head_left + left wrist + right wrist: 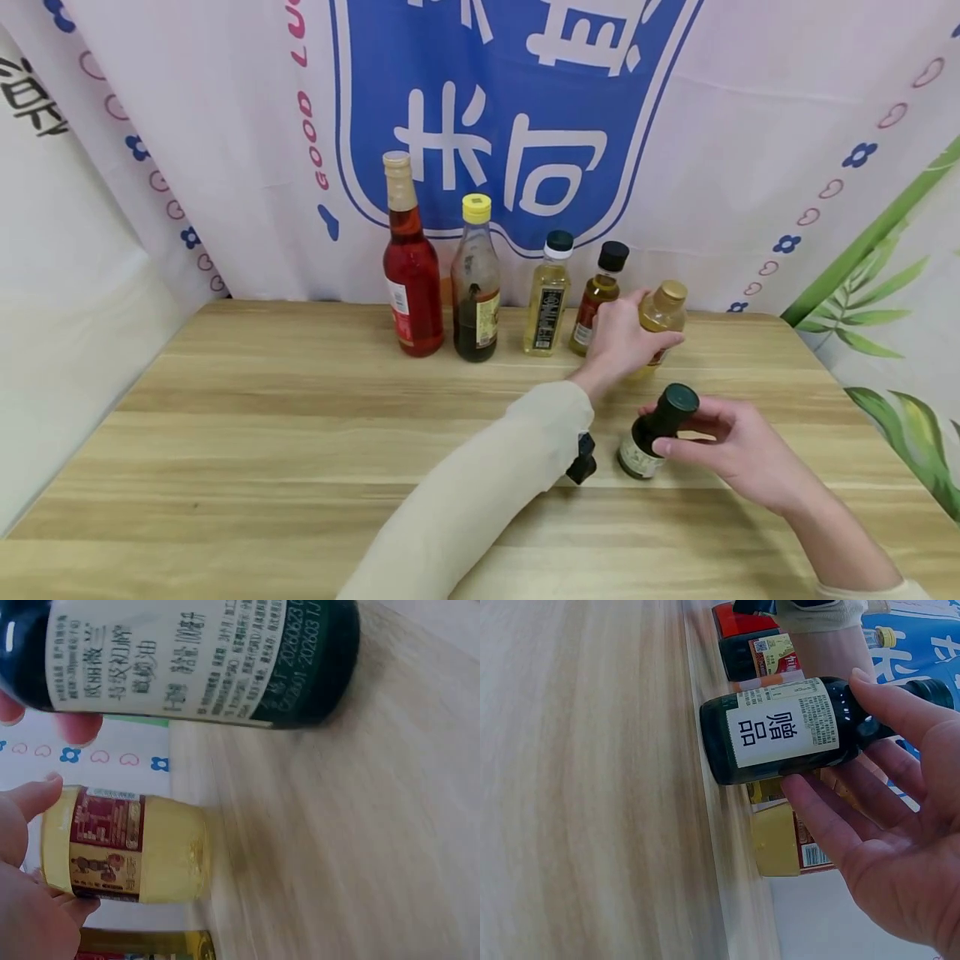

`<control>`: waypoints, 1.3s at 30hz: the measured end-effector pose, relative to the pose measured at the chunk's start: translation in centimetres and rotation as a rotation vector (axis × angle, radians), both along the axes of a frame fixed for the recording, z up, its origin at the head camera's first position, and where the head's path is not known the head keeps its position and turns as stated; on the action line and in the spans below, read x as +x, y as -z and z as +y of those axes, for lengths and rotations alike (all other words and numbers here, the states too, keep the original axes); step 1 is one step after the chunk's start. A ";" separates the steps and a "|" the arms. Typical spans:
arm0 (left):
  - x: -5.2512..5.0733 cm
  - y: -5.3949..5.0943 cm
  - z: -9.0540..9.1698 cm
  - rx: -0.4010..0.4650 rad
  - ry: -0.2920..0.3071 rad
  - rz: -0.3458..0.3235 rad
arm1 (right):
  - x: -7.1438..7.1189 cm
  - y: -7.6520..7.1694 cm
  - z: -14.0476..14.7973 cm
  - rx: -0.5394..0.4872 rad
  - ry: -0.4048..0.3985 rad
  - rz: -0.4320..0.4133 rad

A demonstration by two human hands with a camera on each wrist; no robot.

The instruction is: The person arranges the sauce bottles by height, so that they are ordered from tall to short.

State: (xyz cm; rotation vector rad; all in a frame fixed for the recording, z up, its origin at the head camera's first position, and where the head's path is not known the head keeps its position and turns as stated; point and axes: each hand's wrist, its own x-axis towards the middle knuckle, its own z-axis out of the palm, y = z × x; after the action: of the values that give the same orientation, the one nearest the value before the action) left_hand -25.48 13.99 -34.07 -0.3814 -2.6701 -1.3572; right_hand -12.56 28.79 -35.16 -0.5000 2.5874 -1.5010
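Observation:
My left hand (622, 335) grips a squat bottle of yellow oil (666, 308) with a gold cap, at the right end of a row of bottles. In the left wrist view, the thumb and fingers sit on either side of this oil bottle (172, 847). Closer to me, my right hand (738, 450) holds a small dark green olive oil bottle (643, 450) between thumb and fingers. The olive oil bottle leans slightly; whether its base touches the table I cannot tell. Its white label (780, 727) faces the right wrist camera.
Along the back of the wooden table (285, 417) stand a tall red bottle (414, 292), a yellow-capped bottle of dark liquid (467, 312), a square bottle of pale oil (549, 308) and a black-capped oil bottle (598, 292). Behind them hangs a printed cloth (262, 167).

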 end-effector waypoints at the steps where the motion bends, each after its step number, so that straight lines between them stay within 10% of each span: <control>1: -0.1 0.1 0.2 -0.006 -0.004 -0.002 | 0.0 0.1 0.1 0.001 0.000 0.006; 39: -1.0 -0.3 2.2 -0.022 -0.047 -0.137 | 0.0 0.0 0.2 -0.010 -0.033 0.003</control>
State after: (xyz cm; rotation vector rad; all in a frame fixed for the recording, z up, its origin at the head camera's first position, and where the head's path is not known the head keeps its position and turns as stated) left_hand -26.46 16.21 -33.74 -0.2332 -2.7862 -1.3901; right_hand -12.54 28.98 -35.15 -0.5434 2.5624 -1.5051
